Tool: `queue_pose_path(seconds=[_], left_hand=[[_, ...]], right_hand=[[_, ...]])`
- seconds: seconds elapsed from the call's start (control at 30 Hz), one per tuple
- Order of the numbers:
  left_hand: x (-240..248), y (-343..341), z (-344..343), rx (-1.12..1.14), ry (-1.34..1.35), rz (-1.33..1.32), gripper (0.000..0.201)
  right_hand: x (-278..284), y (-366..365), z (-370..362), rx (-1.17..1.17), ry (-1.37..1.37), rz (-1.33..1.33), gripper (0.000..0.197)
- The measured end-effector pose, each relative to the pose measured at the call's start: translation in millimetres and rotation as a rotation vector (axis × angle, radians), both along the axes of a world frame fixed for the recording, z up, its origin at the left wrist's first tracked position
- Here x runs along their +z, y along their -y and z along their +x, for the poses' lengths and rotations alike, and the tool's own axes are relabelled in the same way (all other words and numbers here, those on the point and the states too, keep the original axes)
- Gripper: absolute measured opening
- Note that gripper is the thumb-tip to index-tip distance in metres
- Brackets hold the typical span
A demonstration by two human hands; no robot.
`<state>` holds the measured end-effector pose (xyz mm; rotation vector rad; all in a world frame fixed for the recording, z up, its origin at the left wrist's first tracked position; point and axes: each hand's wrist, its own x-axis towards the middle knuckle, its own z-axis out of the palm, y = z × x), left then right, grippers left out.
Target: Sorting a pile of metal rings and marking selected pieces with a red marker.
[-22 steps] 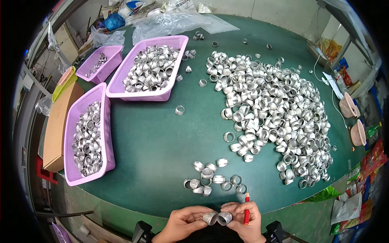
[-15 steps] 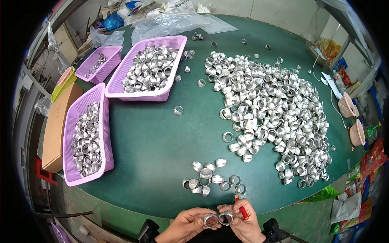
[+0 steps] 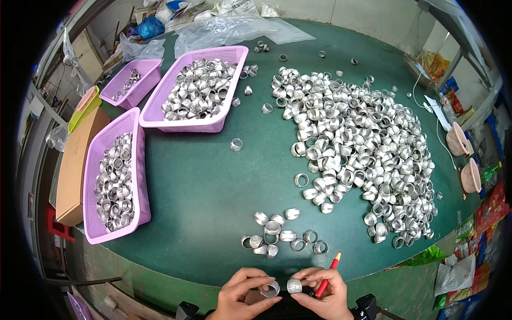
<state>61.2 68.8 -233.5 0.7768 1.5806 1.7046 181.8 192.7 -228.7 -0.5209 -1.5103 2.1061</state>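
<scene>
My left hand (image 3: 245,293) pinches a silver metal ring (image 3: 270,289) at the table's near edge. Just beside it, my right hand (image 3: 325,293) grips another wide ring (image 3: 294,286), its patterned outer face showing, between thumb and fingers. A red pencil (image 3: 328,274) is also tucked in the right hand, its tip pointing up and away. The two rings are apart. A small group of loose rings (image 3: 272,228) lies on the green table (image 3: 197,202) just beyond my hands. Farther right spreads a large heap of similar rings (image 3: 362,144).
Purple baskets stand at the left: a near one (image 3: 141,181) and a larger far one (image 3: 186,127), both with many rings, and a small one (image 3: 146,85) with fewer. A cardboard box (image 3: 77,176) flanks them. Clear plastic sheeting (image 3: 234,34) lies at the back. Pink cups (image 3: 470,176) hang at the right.
My hands have drawn slightly apart, and both rings have been turned. The right ring now shows its outer side. The red pencil has swung to point up and right.
</scene>
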Motion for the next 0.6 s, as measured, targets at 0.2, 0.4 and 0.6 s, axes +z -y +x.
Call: queue_pose_path(seconds=[0.2, 0.4, 0.6], left_hand=[[17.5, -8.3, 2.5, 0.032, -0.394, -0.105, 0.033], [10.5, -7.3, 4.3, -0.017, 0.001, -0.033, 0.039], [12.1, -9.4, 9.4, -0.067, 0.218, -0.005, 0.043]], right_hand=[[19.5, -5.8, -3.7, -0.001, 0.100, 0.594, 0.036], [17.9, -4.0, -3.2, -0.010, 0.080, 0.467, 0.027], [-1.5, 1.3, 3.9, 0.054, 0.053, -0.364, 0.009]])
